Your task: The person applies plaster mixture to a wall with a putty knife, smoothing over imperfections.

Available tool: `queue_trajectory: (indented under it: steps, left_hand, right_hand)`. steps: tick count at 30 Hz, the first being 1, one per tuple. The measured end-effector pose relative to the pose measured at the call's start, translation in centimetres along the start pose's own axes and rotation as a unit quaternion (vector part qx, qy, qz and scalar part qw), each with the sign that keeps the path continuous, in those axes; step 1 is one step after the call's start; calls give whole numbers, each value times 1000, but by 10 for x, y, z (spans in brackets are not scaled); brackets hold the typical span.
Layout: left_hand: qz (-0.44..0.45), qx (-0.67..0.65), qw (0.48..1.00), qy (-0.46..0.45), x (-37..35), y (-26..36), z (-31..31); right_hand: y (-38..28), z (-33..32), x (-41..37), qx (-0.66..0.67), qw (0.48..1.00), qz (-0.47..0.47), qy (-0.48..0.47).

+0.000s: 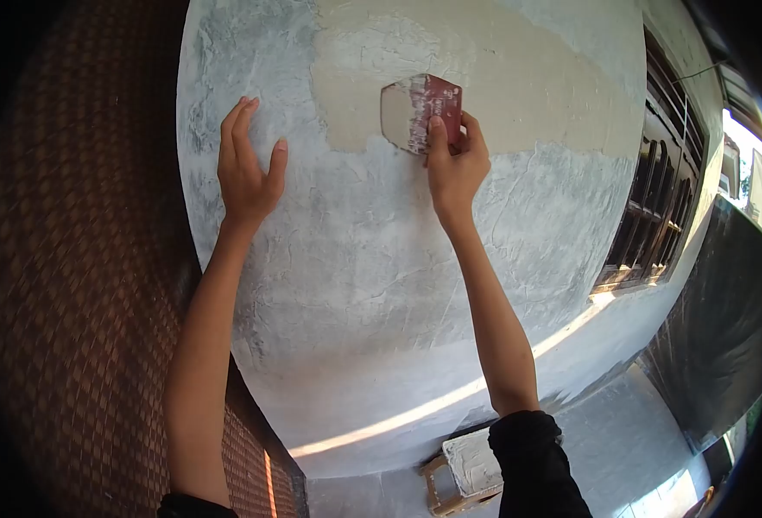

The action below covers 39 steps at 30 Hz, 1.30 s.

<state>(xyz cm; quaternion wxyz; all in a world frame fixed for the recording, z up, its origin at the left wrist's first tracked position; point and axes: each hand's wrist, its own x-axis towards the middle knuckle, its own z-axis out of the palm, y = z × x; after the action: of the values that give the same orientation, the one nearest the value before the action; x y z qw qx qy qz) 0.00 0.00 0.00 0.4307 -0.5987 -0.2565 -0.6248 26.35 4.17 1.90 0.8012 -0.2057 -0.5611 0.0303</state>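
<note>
Fingers (437,129) of the right hand (456,168) are clamped on a small flat scraper (422,110): the forefinger is laid up its back, and the thumb and remaining fingers are closed about its lower edge. The scraper is pressed flat to the wall (355,285) at about 12 o'clock in the view, on the lower rim of a beige putty patch (519,78). At 10 o'clock the left hand (247,168) is spread loose with nothing held, and appears to be laid against the grey plaster.

The scraper is judged light, thin and slightly springy, and slick where wet putty is smeared across it. It is best gripped by the cleaner red end, with one finger behind the blade for pressure.

The wall is seen to be rough and mottled grey-white. A barred wooden window (648,216) is set at 3 o'clock, and a brown woven panel (79,259) at 9 o'clock. A putty-caked wooden box (467,470) is placed on the floor (622,432) at 6 o'clock.
</note>
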Motion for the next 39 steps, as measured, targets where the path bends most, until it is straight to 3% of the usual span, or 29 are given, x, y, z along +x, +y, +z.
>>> queue_trajectory:
  steps: [3, 6, 9, 11, 12, 13, 15, 19, 22, 25, 29, 32, 35, 37, 39]
  left_hand:
    - [-26, 4, 1000, 8, -14, 10, 2]
    - [-3, 30, 999, 33, -7, 9, 4]
    - [11, 34, 999, 24, -6, 6, 2]
    - [-11, -7, 1000, 12, -5, 2, 2]
    - [-6, -10, 1000, 12, -3, 2, 2]
    - [-10, -5, 1000, 8, -2, 2, 1]
    - [-18, 1, 1000, 5, -1, 2, 1]
    - [-8, 9, 1000, 10, -3, 4, 3]
    - [1, 30, 999, 20, 0, 7, 5]
    - [9, 36, 999, 25, 0, 6, 4]
    - [-15, 1, 1000, 11, -3, 4, 2]
    - [-12, 6, 1000, 9, -3, 3, 2]
    - [6, 31, 999, 26, -1, 6, 3]
    - [4, 38, 999, 28, -3, 8, 5]
    - [6, 47, 998, 31, 0, 5, 5]
  right_hand:
    - [1, -59, 24, 18, 997, 47, 57]
    - [-4, -71, 32, 112, 989, 51, 88]
    - [-22, -16, 14, 192, 980, 27, -32]
    - [-37, 28, -7, 161, 983, 19, -86]
    - [-38, 46, -10, 126, 988, -34, -79]
    - [-36, 48, -11, 75, 992, -81, -53]
    - [-26, 35, 4, 17, 997, -76, 3]
    - [17, -47, 47, 9, 990, 24, 136]
    - [3, -75, 53, 42, 981, 70, 175]
    - [-13, -36, 40, 167, 983, 1, 74]
    - [-34, 42, 11, 87, 990, -94, -66]
    - [-29, 30, 24, 18, 996, -83, 17]
    - [9, -28, 55, 4, 990, -36, 138]
    - [-3, -60, 55, 32, 978, 42, 203]
    - [-8, -52, 45, 83, 984, 18, 160]
